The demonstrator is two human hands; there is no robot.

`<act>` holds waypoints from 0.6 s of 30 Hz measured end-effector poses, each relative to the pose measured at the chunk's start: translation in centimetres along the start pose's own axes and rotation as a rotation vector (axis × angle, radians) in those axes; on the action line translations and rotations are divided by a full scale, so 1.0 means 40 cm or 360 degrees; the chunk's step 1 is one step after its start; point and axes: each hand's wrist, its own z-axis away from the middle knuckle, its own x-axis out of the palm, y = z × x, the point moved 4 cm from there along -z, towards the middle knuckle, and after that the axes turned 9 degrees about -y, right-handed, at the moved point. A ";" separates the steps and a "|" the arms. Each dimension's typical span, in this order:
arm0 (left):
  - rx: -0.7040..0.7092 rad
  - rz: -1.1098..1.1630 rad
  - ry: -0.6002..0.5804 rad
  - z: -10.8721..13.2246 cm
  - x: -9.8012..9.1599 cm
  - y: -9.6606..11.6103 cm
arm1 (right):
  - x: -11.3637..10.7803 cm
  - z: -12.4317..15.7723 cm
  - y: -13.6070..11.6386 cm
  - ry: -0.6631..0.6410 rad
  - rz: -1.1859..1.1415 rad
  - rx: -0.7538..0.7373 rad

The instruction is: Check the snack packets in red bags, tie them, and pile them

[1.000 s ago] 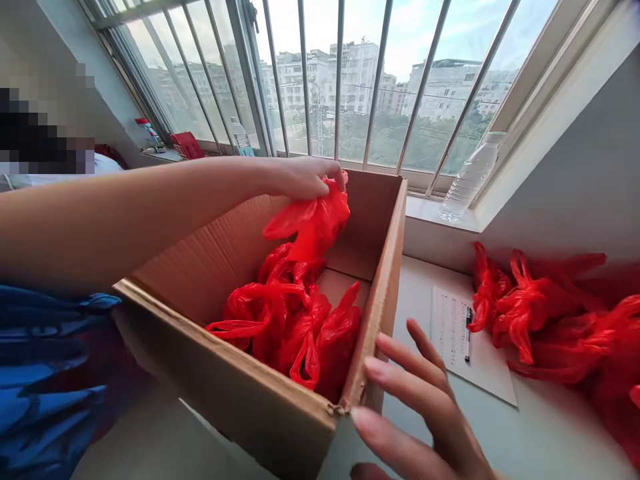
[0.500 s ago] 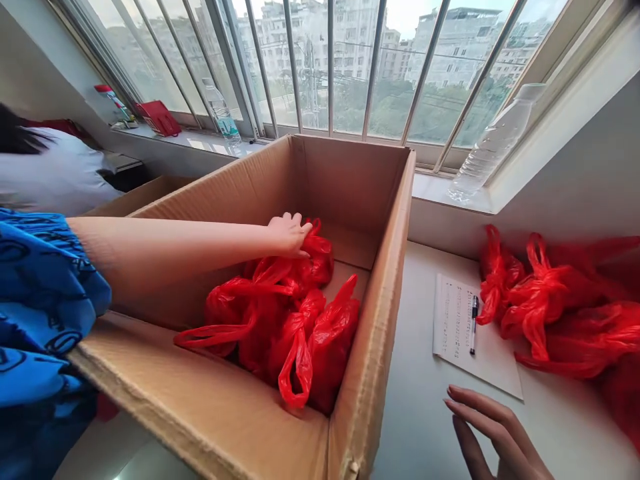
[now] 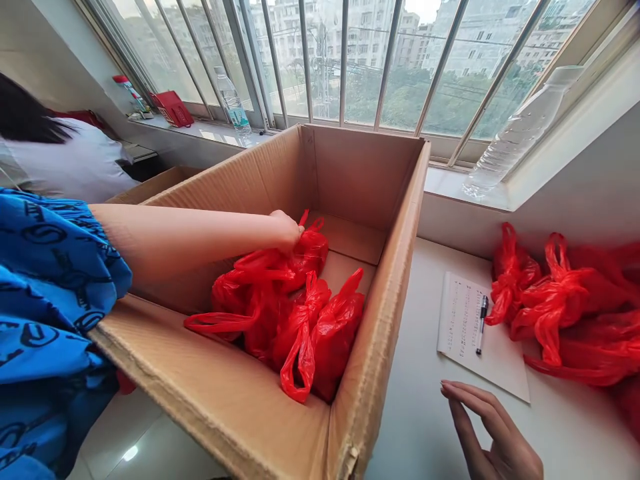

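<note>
My left hand [image 3: 287,232] reaches into a deep cardboard box [image 3: 383,320] and is closed on the top of a red plastic bag [image 3: 311,253] at the far end of the pile. Loops of that bag stick up beside the knuckles; my fingertips are mostly hidden. Several more red bags lie in the box, one tied bag [image 3: 297,340] with its handle loop hanging nearest me. Outside the box, my right hand [image 3: 493,427] hovers above the white tabletop [image 3: 415,400], thumb and fingertips drawn together, nothing visible between them.
On the table to the right lie a sheet of paper [image 3: 463,333], a pen [image 3: 482,325] and a heap of red bags [image 3: 555,300]. A clear plastic bottle [image 3: 520,133] leans on the sill. Another person in white [image 3: 70,160] is at the left.
My left hand has gone from spread fingers over the bags to a closed grip on one. My right hand's fingertips have come together with the thumb. The view has shifted slightly.
</note>
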 end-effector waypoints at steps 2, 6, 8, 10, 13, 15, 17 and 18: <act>0.0048 -0.0150 0.0005 0.021 -0.014 0.042 | -0.002 -0.002 0.002 -0.0009 0.0000 -0.0005; 0.0359 -0.0271 -0.0001 0.097 -0.023 0.173 | -0.001 -0.001 0.004 -0.0001 0.0003 0.0034; 0.0436 -0.0123 -0.0242 0.142 0.025 0.221 | 0.005 -0.001 0.005 -0.0002 -0.0005 0.0036; 0.0498 0.0016 -0.0389 0.177 0.090 0.245 | 0.012 -0.002 0.005 -0.0013 -0.0023 0.0032; 0.0639 0.0004 -0.0448 0.190 0.172 0.241 | 0.020 -0.003 0.006 -0.0025 -0.0069 0.0035; 0.0664 -0.0151 -0.0561 0.174 0.204 0.217 | 0.021 -0.002 0.009 -0.0030 -0.0093 0.0060; 0.0617 -0.0322 -0.0688 0.154 0.218 0.192 | 0.020 -0.002 0.010 -0.0030 -0.0112 0.0075; 0.0585 -0.0390 -0.0718 0.146 0.218 0.183 | 0.018 -0.003 0.011 -0.0024 -0.0124 0.0082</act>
